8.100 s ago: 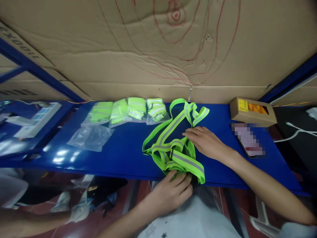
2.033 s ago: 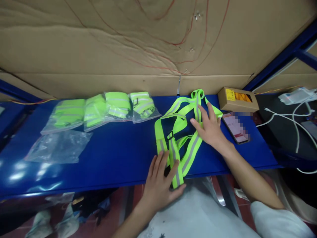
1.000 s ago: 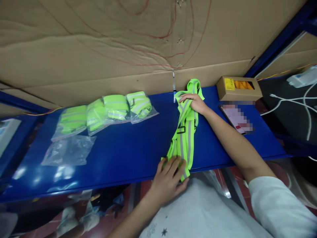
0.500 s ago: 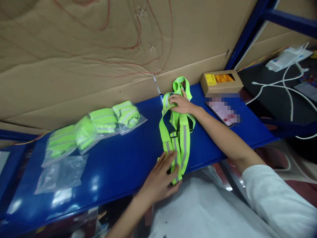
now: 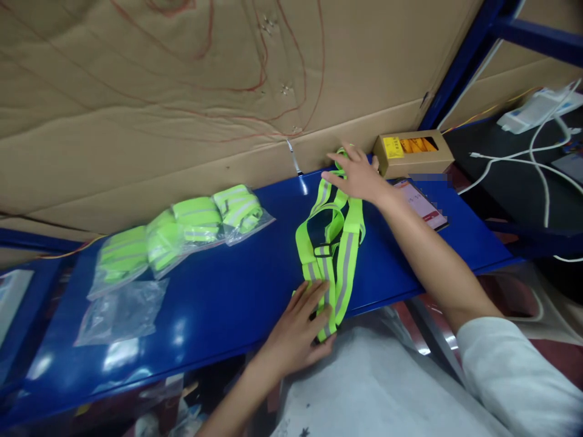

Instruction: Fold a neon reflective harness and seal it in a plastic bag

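Observation:
A neon-green reflective strap vest (image 5: 348,267) with grey stripes and a black slide buckle lies lengthwise on the blue table. At its near end, by the table's front edge, my left hand (image 5: 298,325) grips the bunched straps, fingers over them and thumb at the lower side. My right hand (image 5: 357,176) is above the far end with fingers spread, partly covering the loops there; whether it touches them I cannot tell. Several similar vests, folded in clear bags (image 5: 198,221), lie in a row to the left. A flat clear bag (image 5: 122,312) rests in front of them.
A cardboard box (image 5: 419,164) with a yellow label and orange contents stands at the back right. Near it a phone (image 5: 426,209) lies beside my right forearm. White cables (image 5: 514,159) cross a black surface on the right. A cardboard wall (image 5: 191,145) closes the back.
My right hand has lifted its fingers off the middle straps and moved toward the far end, spreading them. The upper straps have shifted into a wider loop. My left hand stays put.

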Demonstrator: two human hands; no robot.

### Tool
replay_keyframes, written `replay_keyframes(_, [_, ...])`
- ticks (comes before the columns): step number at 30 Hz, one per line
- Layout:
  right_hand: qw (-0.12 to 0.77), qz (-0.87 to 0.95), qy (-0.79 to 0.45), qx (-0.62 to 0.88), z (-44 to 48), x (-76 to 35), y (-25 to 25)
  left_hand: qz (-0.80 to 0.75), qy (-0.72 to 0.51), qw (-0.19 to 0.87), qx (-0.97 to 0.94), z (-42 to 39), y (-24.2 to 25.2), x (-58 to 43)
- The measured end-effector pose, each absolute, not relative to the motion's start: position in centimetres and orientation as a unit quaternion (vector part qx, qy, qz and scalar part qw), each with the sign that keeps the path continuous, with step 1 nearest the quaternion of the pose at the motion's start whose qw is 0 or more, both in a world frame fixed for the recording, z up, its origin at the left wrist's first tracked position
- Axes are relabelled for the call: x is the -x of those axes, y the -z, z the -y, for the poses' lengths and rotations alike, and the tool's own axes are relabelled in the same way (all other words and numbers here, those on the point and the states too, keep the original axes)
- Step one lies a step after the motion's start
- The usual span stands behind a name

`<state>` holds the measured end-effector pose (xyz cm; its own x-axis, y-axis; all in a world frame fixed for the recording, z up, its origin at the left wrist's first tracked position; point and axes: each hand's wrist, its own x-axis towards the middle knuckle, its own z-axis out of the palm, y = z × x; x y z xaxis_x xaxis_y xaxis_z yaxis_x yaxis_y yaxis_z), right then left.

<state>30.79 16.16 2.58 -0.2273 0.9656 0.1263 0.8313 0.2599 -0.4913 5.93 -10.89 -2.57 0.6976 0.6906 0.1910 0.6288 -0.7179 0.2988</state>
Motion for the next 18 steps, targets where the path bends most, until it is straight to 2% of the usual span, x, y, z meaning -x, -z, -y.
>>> replay_keyframes(2, [0.178,0.711,-0.155,0.662,-16.8,-29.5,0.2,-0.357,-0.143,0.108,-0.917,11.0,2.5,-5.9])
replay_keyframes(7, [0.206,0.689,-0.101,0.688,-18.9,-27.5,4.1,-0.361,-0.146,0.101,-0.916,11.5,2.5,-6.1])
replay_keyframes(12, [0.179,0.678,-0.136,0.7,-20.0,-27.2,2.8,-0.382,-0.162,0.083,-0.906,11.6,2.7,-6.6])
replay_keyframes(15, [0.176,0.72,-0.165,0.65,-19.6,-28.6,1.0,-0.403,-0.165,0.081,-0.897,11.6,2.8,-7.0])
replay_keyframes(18, [0.222,0.788,-0.101,0.566,-16.8,-30.1,-1.3,-0.424,-0.18,0.077,-0.884,11.7,3.1,-7.6])
